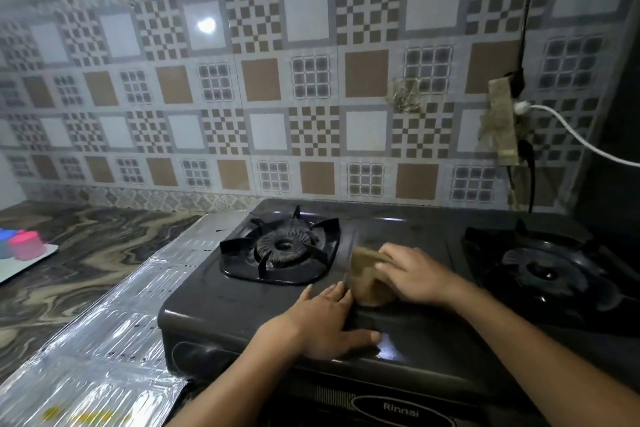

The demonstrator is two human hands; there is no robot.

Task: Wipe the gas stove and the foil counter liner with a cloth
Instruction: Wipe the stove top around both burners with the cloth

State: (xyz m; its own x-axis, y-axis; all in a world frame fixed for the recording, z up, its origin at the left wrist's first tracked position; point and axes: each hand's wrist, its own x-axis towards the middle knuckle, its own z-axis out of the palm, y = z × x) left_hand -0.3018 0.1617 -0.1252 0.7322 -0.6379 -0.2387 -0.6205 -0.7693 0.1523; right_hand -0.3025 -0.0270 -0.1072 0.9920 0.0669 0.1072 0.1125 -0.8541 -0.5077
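Observation:
A dark two-burner gas stove stands on the counter, with one burner left of centre and the other burner at the right. My right hand presses a crumpled tan cloth onto the stove top between the burners, fingers laid over it. Flat on the stove's front middle lies my left hand, fingers straight, just beside the cloth. A shiny foil counter liner runs under and left of the stove.
The marbled brown counter extends left, carrying a white board with pink and blue containers. Behind is a tiled wall with a taped socket, a white cable and dark cords hanging near the right burner.

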